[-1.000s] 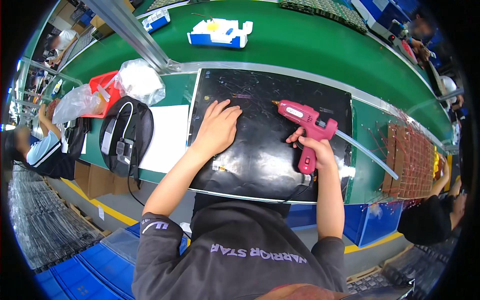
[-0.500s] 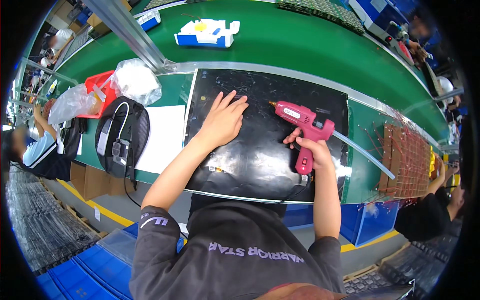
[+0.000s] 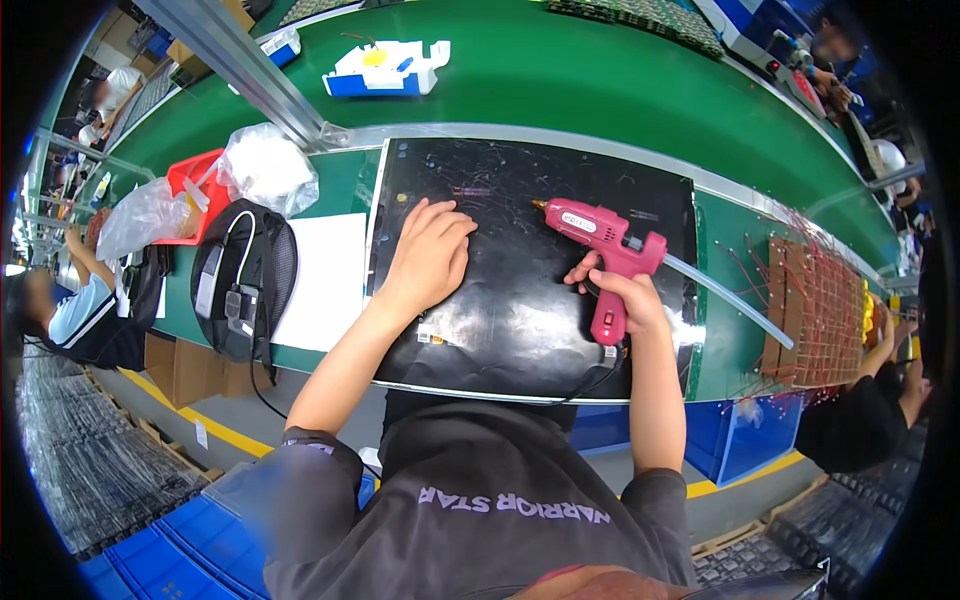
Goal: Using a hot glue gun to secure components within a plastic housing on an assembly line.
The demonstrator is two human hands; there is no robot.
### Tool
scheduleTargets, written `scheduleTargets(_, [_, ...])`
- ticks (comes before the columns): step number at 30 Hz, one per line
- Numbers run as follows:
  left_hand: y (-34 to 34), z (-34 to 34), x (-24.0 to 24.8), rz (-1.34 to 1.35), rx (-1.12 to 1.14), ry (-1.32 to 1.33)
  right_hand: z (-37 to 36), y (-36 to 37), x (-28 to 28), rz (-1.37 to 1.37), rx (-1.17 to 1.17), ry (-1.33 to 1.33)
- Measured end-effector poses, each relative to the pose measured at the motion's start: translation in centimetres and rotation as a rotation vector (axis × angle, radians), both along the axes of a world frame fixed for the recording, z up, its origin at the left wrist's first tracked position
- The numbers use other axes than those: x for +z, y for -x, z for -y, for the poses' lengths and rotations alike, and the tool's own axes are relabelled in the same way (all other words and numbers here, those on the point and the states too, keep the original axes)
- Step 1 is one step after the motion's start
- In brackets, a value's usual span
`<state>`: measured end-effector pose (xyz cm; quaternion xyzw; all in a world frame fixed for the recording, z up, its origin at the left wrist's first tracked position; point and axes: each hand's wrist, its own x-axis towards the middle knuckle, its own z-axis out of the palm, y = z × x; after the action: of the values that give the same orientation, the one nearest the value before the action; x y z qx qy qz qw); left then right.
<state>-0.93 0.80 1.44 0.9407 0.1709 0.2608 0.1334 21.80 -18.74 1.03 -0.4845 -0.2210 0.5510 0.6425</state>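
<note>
From my station I see the right hand point(image 3: 638, 298) gripping the red glue gun point(image 3: 606, 240) by its handle point(image 3: 608, 320), fingers curled around it. The glue gun is above the black mat point(image 3: 500, 350), at 2 o'clock from the mat's centre, nozzle point(image 3: 541, 205) toward 10 o'clock; a translucent glue stick point(image 3: 730, 302) projects rearward toward 4 o'clock. I find the left hand point(image 3: 430, 260) palm-down at 9 o'clock over the mat, fingers extended with narrow gaps; I cannot tell whether the palm makes contact
</note>
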Motion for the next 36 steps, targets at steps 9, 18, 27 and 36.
scheduleTargets(9, [-2.8,-1.7,-0.8,-0.01,0.027,0.003,0.0,0.0,-0.3,0.008,0.003,-0.019])
scheduleTargets(18, [-1.3,-1.1,-0.2,-0.134,-0.054,-0.029,0.2,-0.4,-0.6,-0.013,0.036,-0.03])
scheduleTargets(27, [-1.2,-0.7,0.0,-0.091,-0.071,-0.044,0.0,0.0,0.0,-0.002,0.001,0.006])
scheduleTargets(36, [-0.7,-0.7,-0.4,0.022,-0.031,-0.027,0.1,-0.2,-0.1,-0.013,0.035,-0.013])
